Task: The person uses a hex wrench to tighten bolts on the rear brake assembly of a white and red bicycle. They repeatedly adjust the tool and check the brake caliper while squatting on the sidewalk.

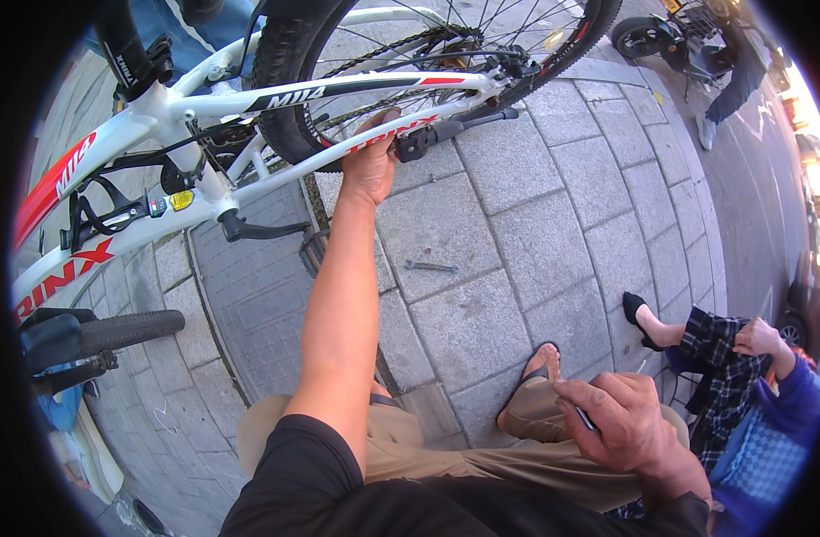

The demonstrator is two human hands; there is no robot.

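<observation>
A white Trinx mountain bike with its white frame (296, 169) stands before me, its rear wheel's knobbly tyre (282, 80) at the top. My left hand (371, 161) grips the lower rear stay of the frame, just beside the black kickstand (450, 131); some fingers are hidden behind the tube. My right hand (614, 419) is closed around a small, thin metal tool (585, 417) over my right thigh; most of it is hidden, so its kind cannot be told. An open-ended wrench (432, 266) lies on the paving between my arm and my sandalled foot.
The crank arm (269, 230) and a pedal (314, 254) stick out near my left forearm, over a metal cover (249, 295) in the pavement. A person in a plaid garment (715, 356) sits close at right. A scooter (678, 47) with a person stands beyond the kerb.
</observation>
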